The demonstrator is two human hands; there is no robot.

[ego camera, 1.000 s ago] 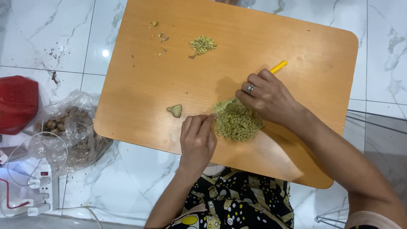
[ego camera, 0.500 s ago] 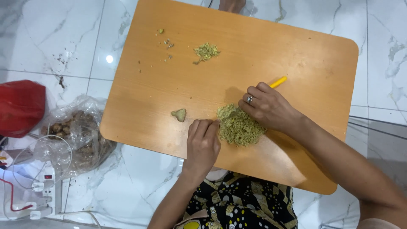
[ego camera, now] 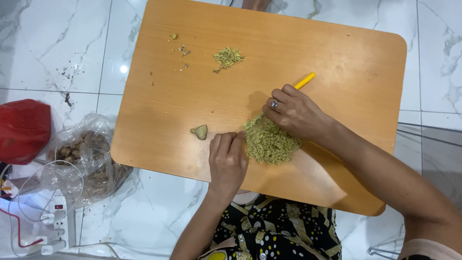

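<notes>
A heap of finely chopped pale green-yellow ginger (ego camera: 269,142) lies on the orange wooden board (ego camera: 337,53). My right hand (ego camera: 293,113), with a ring on one finger, grips a knife whose yellow handle (ego camera: 305,80) sticks out behind it; the blade is hidden at the heap's upper edge. My left hand (ego camera: 227,161) rests flat on the board, fingers touching the heap's left side. A small whole piece of ginger (ego camera: 199,131) lies just left of that hand.
A smaller pile of shreds (ego camera: 227,57) and a few scraps (ego camera: 182,49) sit near the board's far edge. On the marble floor to the left are a clear plastic bag of ginger roots (ego camera: 82,154), a red bag (ego camera: 23,130) and a white power strip (ego camera: 48,226).
The view has shifted slightly. My right hand and the knife have stayed at the heap's upper edge, and my left hand has stayed against its left side.
</notes>
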